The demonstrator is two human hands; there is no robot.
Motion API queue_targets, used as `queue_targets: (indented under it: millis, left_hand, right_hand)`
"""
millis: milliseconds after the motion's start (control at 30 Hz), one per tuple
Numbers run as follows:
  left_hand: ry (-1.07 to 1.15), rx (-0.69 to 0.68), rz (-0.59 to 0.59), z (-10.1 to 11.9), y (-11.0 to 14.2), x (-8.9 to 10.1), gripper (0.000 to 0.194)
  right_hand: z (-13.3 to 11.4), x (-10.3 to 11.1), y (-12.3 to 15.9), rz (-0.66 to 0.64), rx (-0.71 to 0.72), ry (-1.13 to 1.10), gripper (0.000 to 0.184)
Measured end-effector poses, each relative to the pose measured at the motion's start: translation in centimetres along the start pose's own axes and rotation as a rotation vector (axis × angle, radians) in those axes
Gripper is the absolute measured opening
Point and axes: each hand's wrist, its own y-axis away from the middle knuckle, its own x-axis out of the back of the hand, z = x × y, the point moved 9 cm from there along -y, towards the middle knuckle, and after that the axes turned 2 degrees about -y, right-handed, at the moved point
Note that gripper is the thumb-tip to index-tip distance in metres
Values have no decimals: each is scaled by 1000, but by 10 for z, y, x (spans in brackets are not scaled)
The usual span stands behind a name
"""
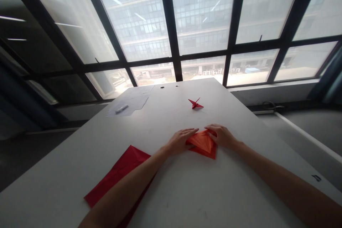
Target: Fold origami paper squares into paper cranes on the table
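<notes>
Folded origami paper (pixel 201 143), orange face up, red edges beneath, flat on a white table (pixel 181 192)

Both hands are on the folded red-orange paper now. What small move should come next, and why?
Probably run the right hand firmly along the fold of the folded paper while the left hand pins the other side. Both hands already rest on it, and its layers seem not quite flat. The finished red paper crane ahead offers a reference.
</notes>
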Motion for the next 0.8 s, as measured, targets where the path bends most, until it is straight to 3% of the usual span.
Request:
queue_targets:
  millis: [133,200,300,500,633,800]
  left_hand:
    - [50,-176,-92,20,3,-2,50]
    - [68,-206,-166,30,5,-1,62]
    - [96,-189,-230,38,6,1,54]
    - [20,-189,-148,40,5,-4,55]
    - [-29,-183,-210,37,7,-16,63]
    - [-45,-224,-213,41,8,-15,63]
  right_hand:
    - [-6,-6,2,-38,60,-1,40]
    - [-6,-8,3,-46,44,34,37]
    - [-9,-13,4,-80,56,72,40]
    - [-11,-33,7,-207,134,54,53]
    - [-1,-43,8,-253,121,91,56]
    - [8,-42,10,-226,50,207,51]
